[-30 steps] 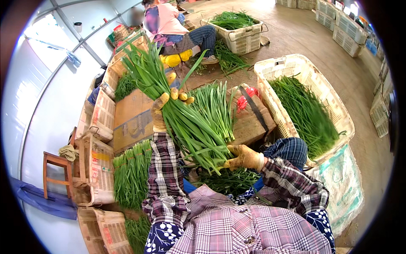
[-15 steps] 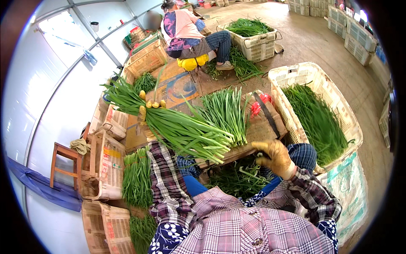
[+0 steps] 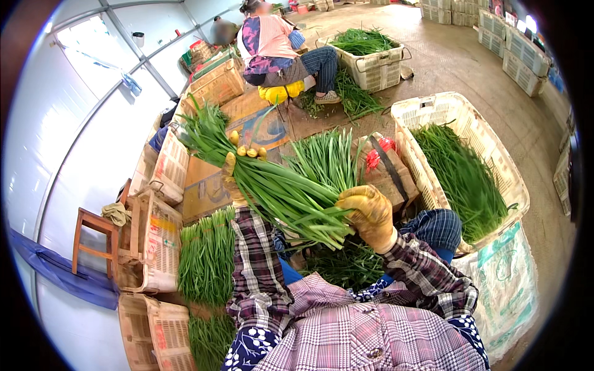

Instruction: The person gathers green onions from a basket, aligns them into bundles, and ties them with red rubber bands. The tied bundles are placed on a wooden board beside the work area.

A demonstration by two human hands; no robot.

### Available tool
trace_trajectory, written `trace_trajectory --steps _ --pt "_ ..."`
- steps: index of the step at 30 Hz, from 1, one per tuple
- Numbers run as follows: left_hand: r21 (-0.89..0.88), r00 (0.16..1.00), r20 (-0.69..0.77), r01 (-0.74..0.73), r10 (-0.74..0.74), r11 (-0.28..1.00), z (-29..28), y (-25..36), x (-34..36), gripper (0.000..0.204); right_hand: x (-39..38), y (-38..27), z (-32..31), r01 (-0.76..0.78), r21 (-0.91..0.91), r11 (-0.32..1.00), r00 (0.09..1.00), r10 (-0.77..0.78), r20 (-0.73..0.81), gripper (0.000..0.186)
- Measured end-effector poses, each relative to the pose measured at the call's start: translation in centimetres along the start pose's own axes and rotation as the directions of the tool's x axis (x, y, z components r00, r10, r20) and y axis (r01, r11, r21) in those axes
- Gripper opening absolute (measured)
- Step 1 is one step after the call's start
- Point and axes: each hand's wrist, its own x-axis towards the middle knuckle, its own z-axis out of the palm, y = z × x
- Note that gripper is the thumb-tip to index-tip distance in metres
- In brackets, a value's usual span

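Note:
My left hand (image 3: 230, 174), in a yellowed glove, is closed round a thick bunch of long green chives (image 3: 288, 191). The bunch slants from its leafy tips at upper left to pale stalk ends at lower right. At those ends my right hand (image 3: 369, 216), gloved alike, has its fingers bent against the stalks; they look closed on them, though the fingertips are partly hidden. Just behind, a loose pile of chives (image 3: 322, 157) lies on a brown box-like block (image 3: 388, 185) with a dark strap and red ties. Cut leaves (image 3: 343, 266) lie beneath, between my knees.
A large cream plastic crate (image 3: 408, 114) with chives stands at right, beside a white-green sack (image 3: 504, 290). On the left are tied chive bundles (image 3: 204, 260), crates (image 3: 164, 241) and a wooden stool (image 3: 96, 229). Ahead, a person (image 3: 269, 52) sits near another filled crate (image 3: 377, 68).
My right hand has moved left from beside the bunch onto its stalk ends. The left hand has shifted slightly right with the chives. The seated person's upper body has moved a little.

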Motion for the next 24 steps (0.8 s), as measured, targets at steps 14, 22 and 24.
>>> trace_trajectory --steps 14,22,24 --pt "0.159 0.947 -0.151 -0.258 0.282 0.953 -3.4 3.5 -1.4 0.028 -4.3 1.8 -7.1 -0.369 -0.140 0.919 0.831 0.393 0.394 0.054" --pt "0.072 0.984 -0.140 -0.099 0.108 0.992 -1.0 -0.6 0.8 0.027 1.1 1.3 0.5 -0.067 -0.341 0.938 0.989 0.107 0.099 0.032" --pt "0.061 0.979 -0.186 -0.076 0.087 0.995 -0.9 -0.7 0.9 0.025 -0.1 2.1 -0.3 -0.133 0.045 0.990 0.991 0.132 0.018 0.021"
